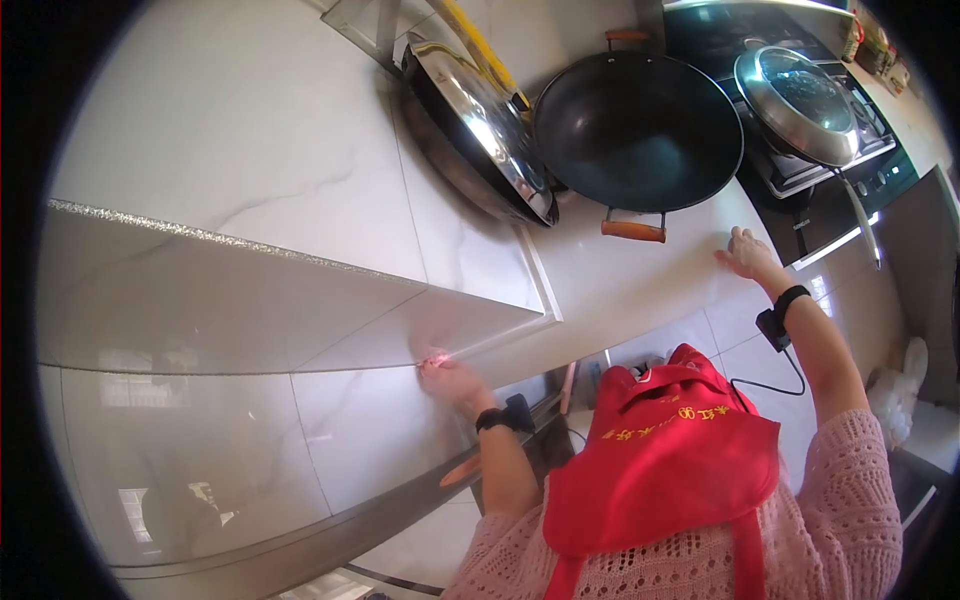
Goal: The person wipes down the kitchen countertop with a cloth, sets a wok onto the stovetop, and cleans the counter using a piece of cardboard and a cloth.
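Note:
My left hand (pixel 452 382) is at the lower edge of the pale tiled surface, left of the counter. Its fingers are drawn together in bright pinkish glare, and what they hold, if anything, cannot be made out. My right hand (pixel 748 256) rests with fingers apart on the counter (pixel 610 290) near the stove and holds nothing. Between the hands and farther back sits a large black wok (pixel 640 130) with wooden side handles; its inside looks bare. Beside the wok, a dark pan with a shiny metal lid (pixel 475 120) stands tilted on edge.
A frying pan with a glass lid (pixel 800 100) sits on the gas stove (pixel 880 140), its long handle pointing toward me. Jars and packets (pixel 878 50) stand at the far right. A red apron (pixel 665 455) covers my front, and a white plastic bag (pixel 900 395) lies at right.

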A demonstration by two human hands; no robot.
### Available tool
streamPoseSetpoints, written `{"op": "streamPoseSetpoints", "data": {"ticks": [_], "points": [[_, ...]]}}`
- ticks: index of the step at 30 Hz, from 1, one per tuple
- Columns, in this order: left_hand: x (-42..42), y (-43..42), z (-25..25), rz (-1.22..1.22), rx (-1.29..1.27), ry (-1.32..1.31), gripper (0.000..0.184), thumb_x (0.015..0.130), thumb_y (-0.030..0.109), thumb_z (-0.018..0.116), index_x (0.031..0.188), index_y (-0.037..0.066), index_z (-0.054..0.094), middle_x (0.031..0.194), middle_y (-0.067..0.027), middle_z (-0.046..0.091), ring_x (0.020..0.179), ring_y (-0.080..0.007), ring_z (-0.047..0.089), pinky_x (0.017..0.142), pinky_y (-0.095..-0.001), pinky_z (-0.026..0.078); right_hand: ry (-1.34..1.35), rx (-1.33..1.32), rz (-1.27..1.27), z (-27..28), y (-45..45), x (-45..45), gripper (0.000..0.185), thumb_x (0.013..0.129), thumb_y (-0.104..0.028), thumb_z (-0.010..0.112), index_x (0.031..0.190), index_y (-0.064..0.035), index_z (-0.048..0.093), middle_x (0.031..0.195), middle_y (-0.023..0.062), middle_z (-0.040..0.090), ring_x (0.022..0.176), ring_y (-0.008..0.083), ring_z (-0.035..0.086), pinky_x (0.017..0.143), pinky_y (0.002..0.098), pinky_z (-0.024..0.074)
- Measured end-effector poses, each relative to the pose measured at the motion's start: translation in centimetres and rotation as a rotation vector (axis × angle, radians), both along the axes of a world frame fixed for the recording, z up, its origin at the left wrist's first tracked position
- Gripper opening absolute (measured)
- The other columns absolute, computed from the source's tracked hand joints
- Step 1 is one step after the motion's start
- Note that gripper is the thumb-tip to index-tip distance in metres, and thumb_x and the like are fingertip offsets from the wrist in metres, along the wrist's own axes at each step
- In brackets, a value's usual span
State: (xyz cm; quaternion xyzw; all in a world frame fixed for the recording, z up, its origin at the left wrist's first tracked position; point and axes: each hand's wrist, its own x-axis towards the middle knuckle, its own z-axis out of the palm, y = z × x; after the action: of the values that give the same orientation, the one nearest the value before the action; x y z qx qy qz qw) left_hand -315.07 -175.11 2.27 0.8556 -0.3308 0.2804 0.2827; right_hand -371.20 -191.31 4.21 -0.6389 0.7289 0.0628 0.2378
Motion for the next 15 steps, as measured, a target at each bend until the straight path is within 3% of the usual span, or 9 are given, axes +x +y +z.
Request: {"op": "streamPoseSetpoints", "data": {"ticks": [5, 8, 12, 15], "points": [[-2.1, -0.4, 2.2, 0.074, 0.116, 0.148, 0.018, 0.086, 0.008, 0.058, 0.102, 0.000, 0.059, 0.104, -0.0209, 0.063, 0.104, -0.0423, 0.055, 0.094, -0.0516, 0.042, 0.012, -0.012, 0.044, -0.9, -0.3, -0.5, 0.066, 0.087, -0.049, 0.064, 0.122, 0.0044, 0.049, 0.125, 0.0277, 0.058, 0.115, 0.0427, 0.059, 0.099, 0.0463, 0.0470], [-1.9, 0.0, 3.5, -0.055, 0.107, 0.274, 0.014, 0.086, 0.008, 0.059, 0.098, 0.002, 0.058, 0.098, -0.0208, 0.063, 0.100, -0.0425, 0.055, 0.090, -0.0530, 0.041, 0.013, 0.001, 0.054, -0.9, -0.4, -0.6, 0.066, 0.086, -0.048, 0.065, 0.123, 0.0044, 0.050, 0.125, 0.0277, 0.059, 0.116, 0.0420, 0.059, 0.099, 0.0457, 0.0468], [-0.4, 0.3, 2.1, -0.065, 0.132, 0.194, 0.010, 0.087, 0.010, 0.059, 0.093, 0.001, 0.057, 0.092, -0.0207, 0.063, 0.096, -0.0421, 0.056, 0.085, -0.0531, 0.041, 0.016, 0.039, 0.025, 1.2, -0.7, 0.2, 0.066, 0.084, -0.048, 0.066, 0.123, 0.0043, 0.052, 0.124, 0.0271, 0.060, 0.117, 0.0401, 0.059, 0.099, 0.0443, 0.0468], [0.1, 0.5, 1.1, -0.091, 0.110, 0.098, 0.008, 0.085, 0.006, 0.058, 0.090, 0.000, 0.057, 0.089, -0.0205, 0.062, 0.092, -0.0427, 0.056, 0.083, -0.0524, 0.041, -0.003, 0.035, 0.043, -0.2, -1.3, -0.4, 0.067, 0.080, -0.049, 0.068, 0.119, 0.0043, 0.054, 0.120, 0.0258, 0.062, 0.114, 0.0391, 0.060, 0.097, 0.0448, 0.0472]]}}
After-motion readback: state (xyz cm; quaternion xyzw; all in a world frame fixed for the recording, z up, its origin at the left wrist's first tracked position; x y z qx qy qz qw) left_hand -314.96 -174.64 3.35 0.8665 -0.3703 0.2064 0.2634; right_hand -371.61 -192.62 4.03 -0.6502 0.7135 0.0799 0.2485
